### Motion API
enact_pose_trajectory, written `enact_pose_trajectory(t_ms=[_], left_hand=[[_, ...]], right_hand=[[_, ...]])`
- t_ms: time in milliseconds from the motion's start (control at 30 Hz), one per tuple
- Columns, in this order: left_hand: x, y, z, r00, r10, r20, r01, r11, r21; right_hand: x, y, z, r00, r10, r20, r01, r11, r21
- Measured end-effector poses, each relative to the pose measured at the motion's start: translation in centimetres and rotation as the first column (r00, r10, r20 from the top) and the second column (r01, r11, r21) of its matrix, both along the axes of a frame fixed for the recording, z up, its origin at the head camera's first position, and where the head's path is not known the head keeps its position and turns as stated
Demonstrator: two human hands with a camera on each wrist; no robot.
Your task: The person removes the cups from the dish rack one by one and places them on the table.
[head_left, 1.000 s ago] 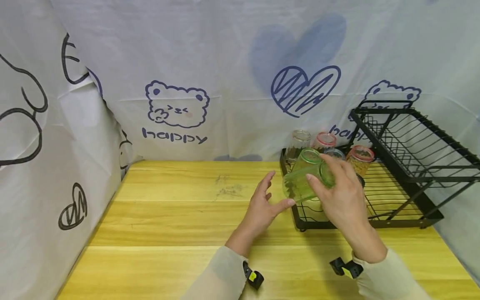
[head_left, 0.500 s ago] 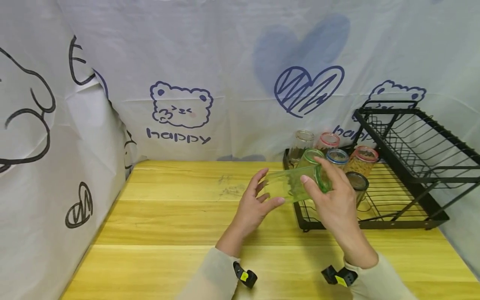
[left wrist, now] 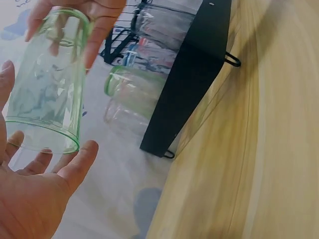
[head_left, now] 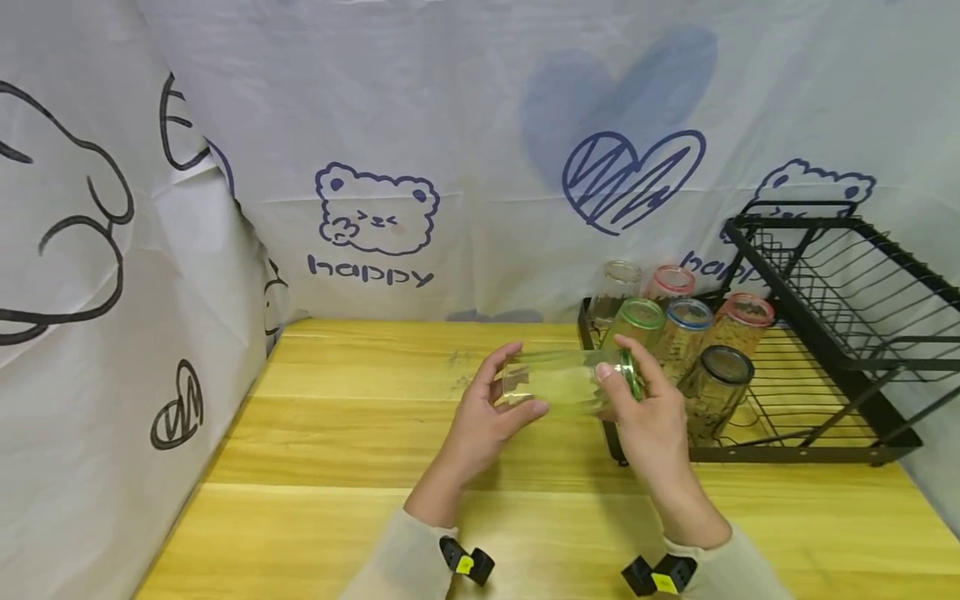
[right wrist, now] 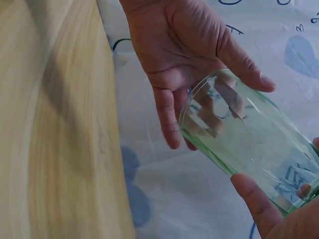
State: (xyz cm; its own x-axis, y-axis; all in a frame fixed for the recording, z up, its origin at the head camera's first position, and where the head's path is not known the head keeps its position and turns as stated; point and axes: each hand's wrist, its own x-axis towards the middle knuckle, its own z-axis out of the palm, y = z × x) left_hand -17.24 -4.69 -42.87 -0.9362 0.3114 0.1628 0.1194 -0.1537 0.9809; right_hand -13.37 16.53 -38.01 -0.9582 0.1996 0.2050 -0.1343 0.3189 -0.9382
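A clear green-tinted drinking glass is held sideways above the table, its thick base to the right and its mouth to the left. My right hand grips the base end between thumb and fingers. Around the mouth end curl the thumb and fingers of my left hand; the left wrist view shows its fingertips at the rim of the glass. Through the glass wall, left-hand fingers are visible in the right wrist view.
To the right stands a black two-tier dish rack. Several upturned glasses stand on its lower level, among them a green-based one, a blue-based one and a dark one. A printed cloth hangs behind the wooden table.
Both hands and the glass have moved left, away from the rack. The glass has tipped closer to level, and the left hand has come around its mouth end.
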Motion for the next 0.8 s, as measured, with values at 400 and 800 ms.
enact_pose_trajectory(t_ms=[400, 800], left_hand=[[1.4, -3.2, 0.3, 0.998, 0.049, -0.046, -0.054, 0.993, -0.100], [2.8, -6.3, 2.0, 0.996, 0.056, -0.070, -0.073, 0.961, -0.267]], right_hand=[[-0.2, -2.6, -1.9, 0.993, 0.110, 0.044, -0.092, 0.950, -0.300], [0.0, -5.0, -4.1, 0.938, 0.338, 0.074, -0.211, 0.728, -0.652]])
